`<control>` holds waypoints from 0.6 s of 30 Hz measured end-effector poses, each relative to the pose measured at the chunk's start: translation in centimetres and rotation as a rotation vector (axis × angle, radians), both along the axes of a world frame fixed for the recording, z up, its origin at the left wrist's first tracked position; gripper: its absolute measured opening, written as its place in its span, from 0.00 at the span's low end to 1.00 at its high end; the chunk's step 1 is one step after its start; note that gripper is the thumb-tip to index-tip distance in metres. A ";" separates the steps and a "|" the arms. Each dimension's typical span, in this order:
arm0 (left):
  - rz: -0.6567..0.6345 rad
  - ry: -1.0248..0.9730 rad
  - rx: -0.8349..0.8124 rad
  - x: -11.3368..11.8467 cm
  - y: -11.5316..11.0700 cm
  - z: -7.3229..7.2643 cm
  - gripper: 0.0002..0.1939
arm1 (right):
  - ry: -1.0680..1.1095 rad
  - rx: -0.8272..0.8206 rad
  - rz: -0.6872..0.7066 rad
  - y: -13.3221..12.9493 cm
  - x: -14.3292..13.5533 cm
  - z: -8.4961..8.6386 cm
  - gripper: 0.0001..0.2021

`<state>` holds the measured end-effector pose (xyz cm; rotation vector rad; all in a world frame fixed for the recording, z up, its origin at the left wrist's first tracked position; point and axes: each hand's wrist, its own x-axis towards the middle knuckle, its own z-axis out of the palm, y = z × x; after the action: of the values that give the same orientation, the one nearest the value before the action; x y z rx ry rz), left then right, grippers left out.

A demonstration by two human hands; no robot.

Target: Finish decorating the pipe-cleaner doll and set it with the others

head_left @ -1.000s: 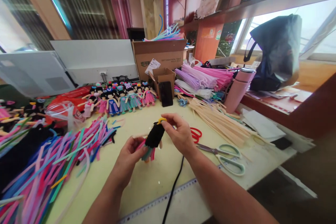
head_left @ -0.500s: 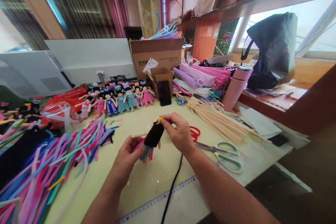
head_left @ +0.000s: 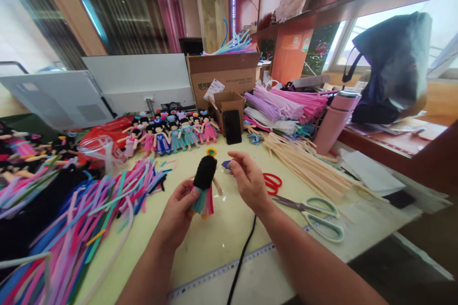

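Observation:
A small doll of fuzzy pipe cleaners (head_left: 203, 186) is pinched in my left hand (head_left: 181, 202), by the lower body and skirt. It stands roughly upright with its black hair toward me and strips of teal, pink and purple for a skirt. On top of its head sits a yellow ornament (head_left: 212, 152) with a green-blue centre. My right hand (head_left: 248, 181) is a little to the right of the doll, thumb and fingers apart. Just at its fingertips shows a blue piece (head_left: 226, 165), partly hidden; its kind is unclear. A black cord (head_left: 242, 257) runs beneath that hand.
Red-handled scissors (head_left: 272, 183) and green-handled scissors (head_left: 315, 214) lie right. Beige pipe cleaners (head_left: 307, 167) are behind them; coloured strips (head_left: 82, 219) heap at left. Finished dolls (head_left: 175, 136), a phone (head_left: 232, 127) and a pink bottle (head_left: 338, 121) stand behind. A measuring tape (head_left: 218, 269) crosses the front.
My right hand has let go of the yellow ornament and moved away to the right of the doll. The doll is now more upright in my left hand. The view has shifted slightly left.

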<state>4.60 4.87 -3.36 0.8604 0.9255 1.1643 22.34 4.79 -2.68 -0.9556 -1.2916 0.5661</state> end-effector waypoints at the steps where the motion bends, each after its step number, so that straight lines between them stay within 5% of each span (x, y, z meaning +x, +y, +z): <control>1: 0.008 -0.022 -0.013 0.0 0.0 0.1 0.26 | -0.019 -0.011 0.010 -0.2 -0.2 0.0 0.12; 9: 0.038 -0.108 -0.016 0.0 -0.2 0.4 0.24 | -0.116 -0.165 0.098 -0.5 -1.0 -0.5 0.11; 18: 0.021 0.018 0.046 0.2 -0.4 0.0 0.22 | 0.115 -0.259 0.339 0.1 -2.1 -1.3 0.12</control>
<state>4.76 4.51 -3.32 0.9014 0.9278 1.2017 20.23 4.86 -3.96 -0.9034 -1.3049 1.0566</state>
